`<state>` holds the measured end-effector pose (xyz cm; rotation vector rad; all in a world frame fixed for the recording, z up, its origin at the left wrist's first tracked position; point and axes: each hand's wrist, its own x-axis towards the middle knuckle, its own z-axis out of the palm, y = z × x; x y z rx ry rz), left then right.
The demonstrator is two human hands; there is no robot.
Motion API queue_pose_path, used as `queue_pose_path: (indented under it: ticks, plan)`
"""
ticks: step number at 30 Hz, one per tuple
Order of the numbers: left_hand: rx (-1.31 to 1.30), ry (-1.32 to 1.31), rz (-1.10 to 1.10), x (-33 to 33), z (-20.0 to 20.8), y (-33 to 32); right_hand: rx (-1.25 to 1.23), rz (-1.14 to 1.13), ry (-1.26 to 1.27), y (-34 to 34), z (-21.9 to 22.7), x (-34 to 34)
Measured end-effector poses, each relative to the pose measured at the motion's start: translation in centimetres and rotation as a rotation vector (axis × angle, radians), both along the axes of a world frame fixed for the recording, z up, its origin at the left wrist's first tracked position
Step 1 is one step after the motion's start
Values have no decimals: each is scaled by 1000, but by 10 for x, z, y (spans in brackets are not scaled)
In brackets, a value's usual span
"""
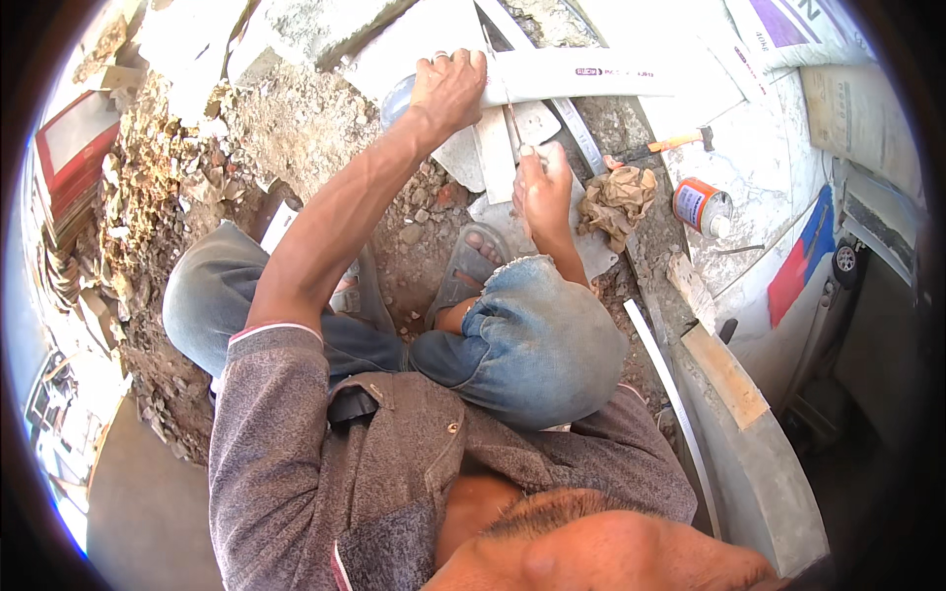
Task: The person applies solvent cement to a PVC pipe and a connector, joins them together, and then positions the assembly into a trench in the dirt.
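Head view. White pipe [581, 74] lies with its long axis nearly level across the top of the frame, one end under the left hand [448, 91], the other running off toward the upper right; a slight bend toward the rim is only the lens. Pipe is plain white, smooth, round, with a short dark printed band just right of the left hand. Left hand is clamped over the pipe's near end, fingers curled over the top, pressing it down on pale slab pieces [493, 148]. Right hand [544, 189], just below the pipe, is closed around the handle of a thin blade [513, 126] that stands roughly crosswise to the pipe and meets its lower edge. Right of the right hand: crumpled brown paper [617, 200]. Further right of the pipe's middle, and below it: a small can [702, 206], orange and white with a blue label band, lying tilted on a pale slab. A hammer [675, 144] with an orange handle lies just under the pipe. Above the pipe's right end: a white sack [788, 30] with a purple patch.
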<state>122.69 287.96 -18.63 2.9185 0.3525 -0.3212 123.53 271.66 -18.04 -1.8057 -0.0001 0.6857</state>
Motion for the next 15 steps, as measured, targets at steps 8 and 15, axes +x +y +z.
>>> queue_pose_path:
  ticks: [8, 15]
  plan:
    - [-15, 16, -10, -3, -3, 3, 104, -16, 53, -17, -8, -13]
    - [-100, -12, 44, -3, 3, -2, 119, -32, 50, 10, -14, 8]
